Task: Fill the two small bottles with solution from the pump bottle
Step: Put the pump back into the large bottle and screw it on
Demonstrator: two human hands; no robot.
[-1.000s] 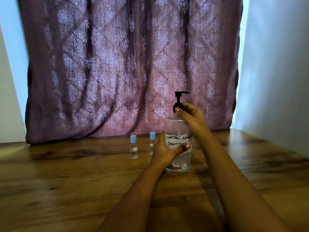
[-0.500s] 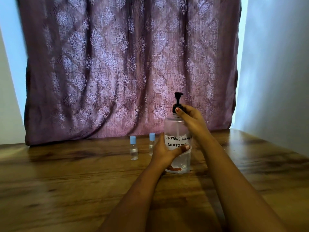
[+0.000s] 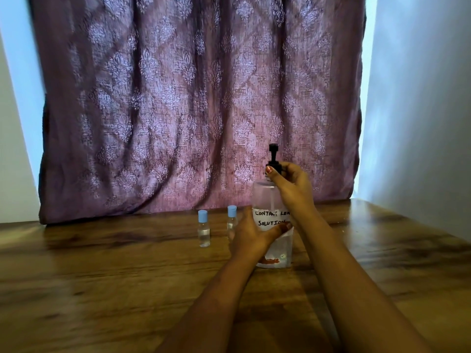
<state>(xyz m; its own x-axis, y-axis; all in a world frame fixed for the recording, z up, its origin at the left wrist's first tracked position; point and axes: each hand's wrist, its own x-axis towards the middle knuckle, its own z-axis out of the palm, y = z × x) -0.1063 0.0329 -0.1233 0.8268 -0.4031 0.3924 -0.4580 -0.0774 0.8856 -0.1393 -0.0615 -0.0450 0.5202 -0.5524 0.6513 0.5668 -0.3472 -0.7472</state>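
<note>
A clear pump bottle (image 3: 265, 197) with a handwritten white label and a black pump head (image 3: 273, 154) stands upright on the wooden table (image 3: 102, 289). My left hand (image 3: 251, 238) wraps around its lower body. My right hand (image 3: 290, 182) pinches the black collar at the bottle's neck. Two small clear bottles with blue caps stand to the left: one (image 3: 203, 229) stands apart, the other (image 3: 231, 220) is partly hidden behind my left hand. Both caps are on.
A purple patterned curtain (image 3: 191, 110) hangs right behind the table's far edge. A pale wall (image 3: 420, 110) runs along the table's right side.
The pump spout pointed right a second ago and now faces the camera or away, so the pump head has turned in my right hand. Both hands stay on the bottle.
</note>
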